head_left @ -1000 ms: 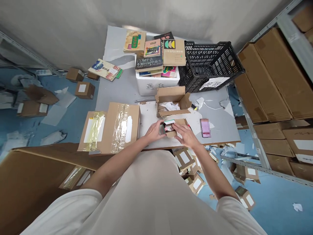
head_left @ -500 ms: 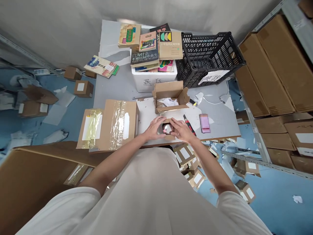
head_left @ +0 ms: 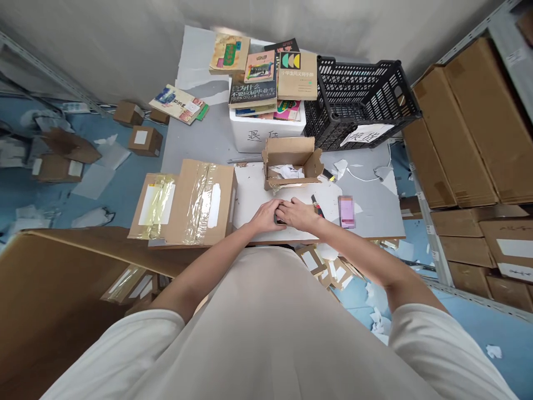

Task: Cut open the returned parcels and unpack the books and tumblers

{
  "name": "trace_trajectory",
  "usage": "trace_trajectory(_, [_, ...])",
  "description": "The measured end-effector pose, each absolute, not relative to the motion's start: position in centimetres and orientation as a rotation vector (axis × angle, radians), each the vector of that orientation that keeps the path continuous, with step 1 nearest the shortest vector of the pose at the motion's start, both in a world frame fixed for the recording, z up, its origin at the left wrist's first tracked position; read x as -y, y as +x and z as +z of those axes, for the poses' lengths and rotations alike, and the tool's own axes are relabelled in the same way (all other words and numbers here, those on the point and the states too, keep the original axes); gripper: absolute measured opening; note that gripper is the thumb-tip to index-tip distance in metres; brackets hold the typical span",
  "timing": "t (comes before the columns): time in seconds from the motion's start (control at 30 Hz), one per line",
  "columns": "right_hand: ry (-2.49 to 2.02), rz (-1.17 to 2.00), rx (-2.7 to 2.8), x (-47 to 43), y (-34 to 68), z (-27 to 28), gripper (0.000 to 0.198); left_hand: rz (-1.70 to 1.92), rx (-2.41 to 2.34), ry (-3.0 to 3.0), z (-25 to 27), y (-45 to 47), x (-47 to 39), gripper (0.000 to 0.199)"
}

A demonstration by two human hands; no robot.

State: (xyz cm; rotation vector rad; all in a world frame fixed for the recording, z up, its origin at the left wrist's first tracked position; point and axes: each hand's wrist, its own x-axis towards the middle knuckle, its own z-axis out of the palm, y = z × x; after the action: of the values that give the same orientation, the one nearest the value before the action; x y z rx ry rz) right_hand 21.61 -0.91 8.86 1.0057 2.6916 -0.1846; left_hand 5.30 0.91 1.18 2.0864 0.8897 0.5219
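1. Landmark: open carton (head_left: pixel 290 145) on the worktop (head_left: pixel 250 191), flaps raised, crumpled white paper (head_left: pixel 287 171) inside.
2. Small box (head_left: pixel 280 220): on the near side of the open carton, close by but apart from it. Caught between both hands and mostly covered; only a dark portion visible. Contents: cannot tell.
3. Left hand (head_left: pixel 264 216): on the near side of the open carton, slightly to its left. Fingers bent and closed in along the left side of the small box; thumb toward the wearer. Holding the small box.
4. Right hand (head_left: pixel 297 214): directly on the near side of the open carton. Fingers curled over the top of the small box, tips close to the left hand. Gripping or merely pressing: cannot tell, underside hidden.
5. Red-and-black tool (head_left: pixel 317 206): to the near right of the open carton, just beside the right hand, partly hidden by it.
6. Phone (head_left: pixel 346 212): farther to the near right of the open carton, lying flat, pink screen up.
7. Left of the open carton, well apart: two taped boxes (head_left: pixel 200 203), side by side, white labels on top.
8. Beyond the open carton: white tub (head_left: pixel 266 136), handwriting on near face, piled with books (head_left: pixel 254 91).
9. Beyond and right of the open carton: black crate (head_left: pixel 327 136), white paper sign (head_left: pixel 367 133) on its near side.
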Motion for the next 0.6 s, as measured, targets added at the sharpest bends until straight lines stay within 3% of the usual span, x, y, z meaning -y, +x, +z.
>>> trace_trajectory(0.17, [0.64, -0.174, -2.72, -0.7, 23.1, 11.1, 0.034, 0.499, -0.92, 2.165, 1.3, 6.1, -0.8, 0.056])
trace_trajectory(0.27, [0.661, -0.227, -2.806, -1.4, 24.7, 15.3, 0.036, 0.511, -1.008, 2.181, 1.4, 6.2, -0.9, 0.06])
trace_trajectory(0.4, [0.921, -0.382, -3.101, -2.4, 26.9, 22.0, 0.035, 0.552, -1.023, 2.132, 1.4, 5.8, -0.8, 0.08])
trace_trajectory(0.6, [1.511, -0.584, -3.317, -4.7, 28.5, 26.6, 0.03, 0.726, -1.11, 2.0, 3.4, 5.2, 0.8, 0.144])
